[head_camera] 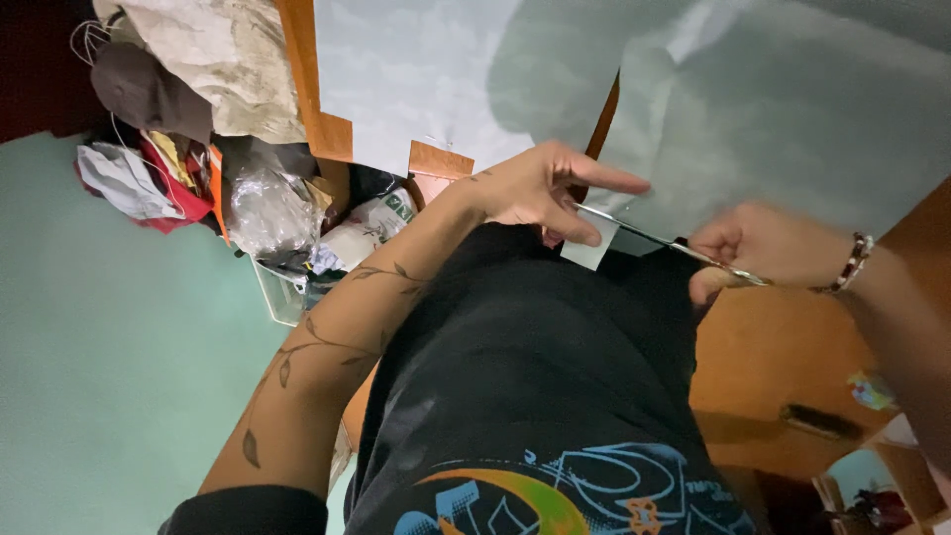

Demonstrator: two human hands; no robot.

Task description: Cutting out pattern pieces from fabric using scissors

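My left hand (543,190), at the end of a forearm tattooed with a leafy vine, pinches the near edge of a pale grey-blue paper sheet (792,109) that lies over a wooden table (327,129). A small flap of the sheet (591,250) hangs under my thumb. My right hand (758,248), with a beaded bracelet at the wrist, is closed on the handles of metal scissors (644,236). The blades point left toward my left hand, at the paper's edge. Motion blur softens the right hand.
A second pale sheet (416,69) covers the table's left part. A heap of clothes and plastic bags (198,149) fills a clear bin (282,297) at the left, on a green floor (109,376). A wooden drawer front with a dark handle (817,421) is at lower right.
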